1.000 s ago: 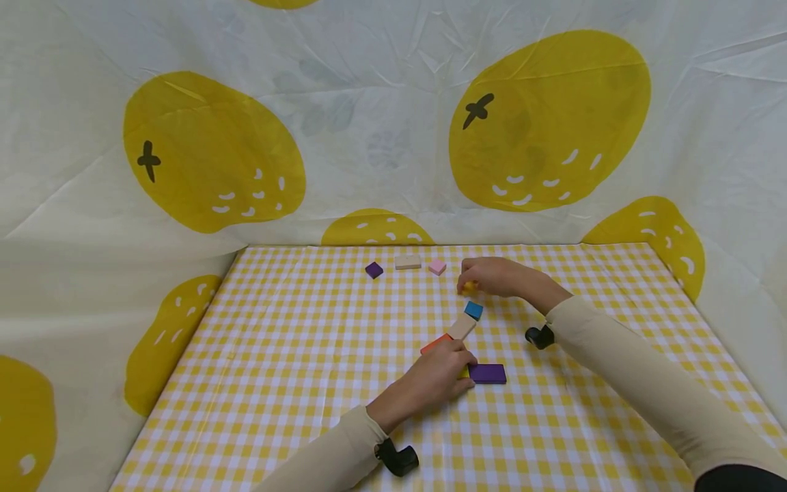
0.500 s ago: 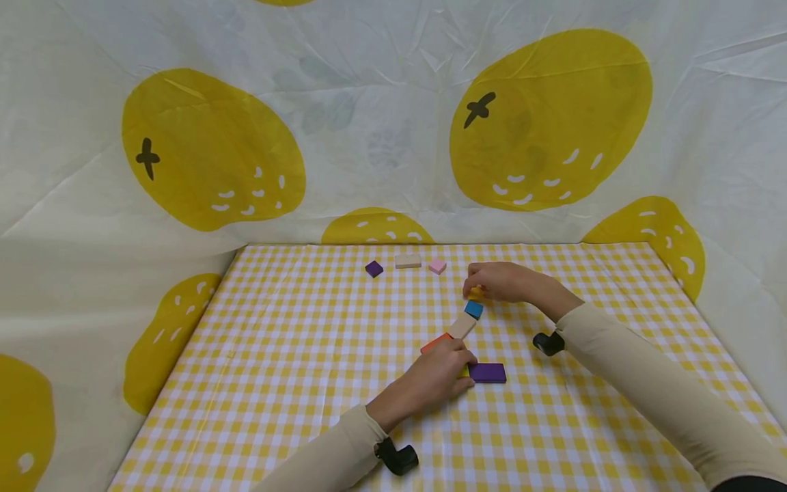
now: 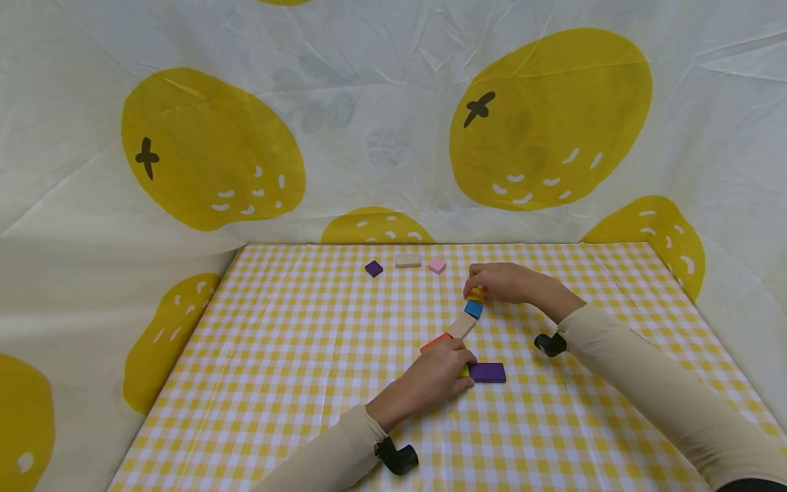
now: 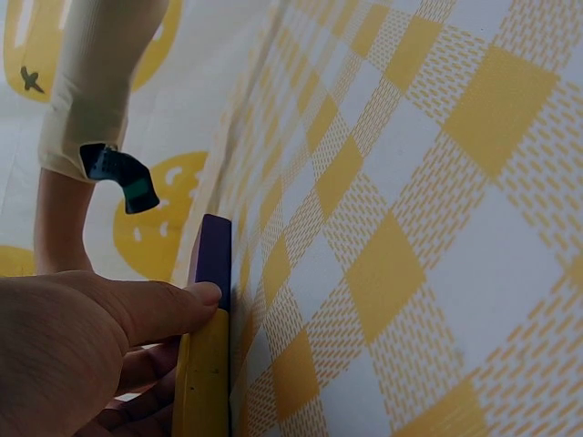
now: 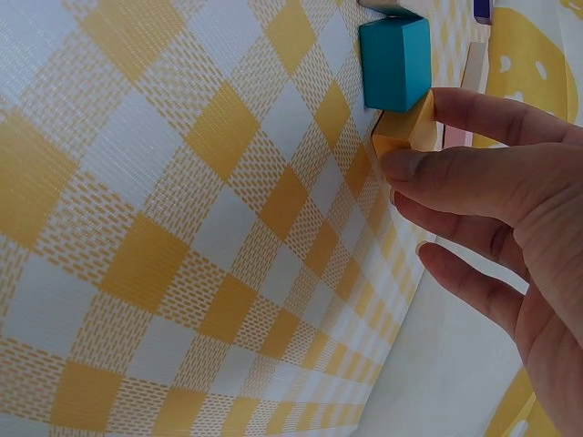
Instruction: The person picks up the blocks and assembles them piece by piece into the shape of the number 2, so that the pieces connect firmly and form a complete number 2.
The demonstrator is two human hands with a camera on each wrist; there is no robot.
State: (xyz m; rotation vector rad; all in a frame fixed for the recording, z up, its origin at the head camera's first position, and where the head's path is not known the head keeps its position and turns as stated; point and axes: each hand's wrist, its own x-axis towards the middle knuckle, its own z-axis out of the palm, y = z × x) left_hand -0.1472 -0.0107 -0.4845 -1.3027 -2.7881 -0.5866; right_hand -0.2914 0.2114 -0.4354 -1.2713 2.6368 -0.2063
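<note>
My right hand pinches a small orange-yellow block between thumb and fingers, right against a blue block on the table. From the blue block, a bare wooden block and an orange-red block carry on a curved row toward my left hand. That hand holds a long yellow block, its thumb near the seam where a purple block meets it end to end. Most of the yellow block is hidden under the hand in the head view.
Toward the far edge of the checked tablecloth lie a small purple block, a bare wooden block and a pink block. A fruit-print curtain hangs behind the table.
My right hand has moved slightly right and nearer with the orange-yellow block, bringing it up to the blue block. My left hand stays in place.
</note>
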